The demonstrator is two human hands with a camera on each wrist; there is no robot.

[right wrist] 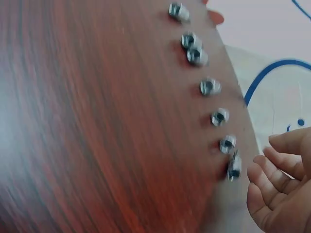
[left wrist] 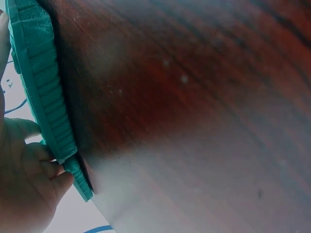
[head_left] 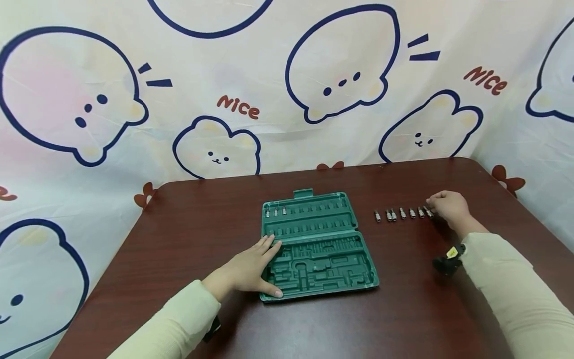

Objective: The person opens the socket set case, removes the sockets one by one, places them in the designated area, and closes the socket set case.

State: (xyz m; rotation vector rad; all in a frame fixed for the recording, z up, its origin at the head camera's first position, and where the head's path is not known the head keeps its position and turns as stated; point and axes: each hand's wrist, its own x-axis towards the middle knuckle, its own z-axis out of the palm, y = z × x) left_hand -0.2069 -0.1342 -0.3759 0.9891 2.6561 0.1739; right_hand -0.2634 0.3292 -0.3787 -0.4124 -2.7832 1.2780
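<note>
A green plastic tool case (head_left: pixel 332 293) lies unfolded on the table. My left hand (head_left: pixel 248 264) rests on its left edge, fingers spread over the hinge area and thumb at the lower half. In the left wrist view, fingers (left wrist: pixel 48 170) touch the case's side wall (left wrist: pixel 48 92). Three small metal sockets (head_left: pixel 275 212) stand in the upper left slots. To the right of the case, several more sockets (head_left: pixel 402 214) form a row on the table. My right hand (head_left: pixel 450 207) hovers by the row's right end, its fingers loosely bent beside the last socket (right wrist: pixel 234 167), with no grip on it visible.
The dark reddish-brown table (head_left: pixel 202 209) extends around the case. A pale curtain (head_left: pixel 278 139) with cartoon drawings hangs behind the table and along its sides. A black wrist device (head_left: pixel 448 262) sits under the right sleeve (head_left: pixel 502 264).
</note>
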